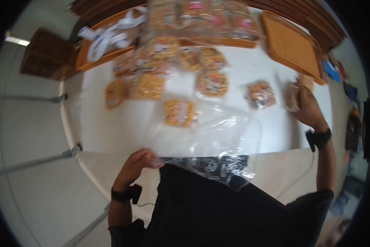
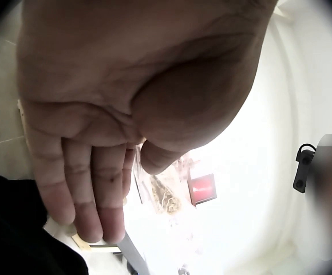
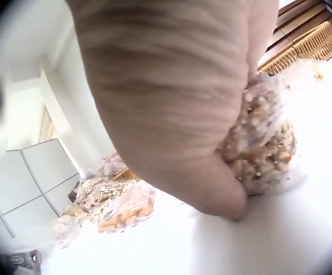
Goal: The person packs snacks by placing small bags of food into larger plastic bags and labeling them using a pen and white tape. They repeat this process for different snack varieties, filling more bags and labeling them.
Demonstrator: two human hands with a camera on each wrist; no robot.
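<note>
My left hand point(image 1: 141, 159) is at the table's front edge and pinches a corner of a large clear plastic bag point(image 1: 222, 127) between thumb and forefinger. In the left wrist view the other three fingers point(image 2: 83, 183) hang almost straight. The bag spreads over the near middle of the table and onto my dark clothing. A packet of yellow snacks point(image 1: 179, 113) overlaps its far left part. At the right side, my right hand point(image 1: 309, 108) grips a clear packet of nutty, light-brown snacks point(image 3: 266, 154) from above. A reddish-brown snack packet point(image 1: 261, 95) lies to its left.
Several yellow snack packets point(image 1: 213, 83) lie across the white table point(image 1: 106, 136). Behind them, more packets point(image 1: 201, 18) are piled up. An orange wicker tray point(image 1: 290, 45) stands at the back right, and another tray point(image 1: 84, 57) with white straps point(image 1: 110, 39) at the back left.
</note>
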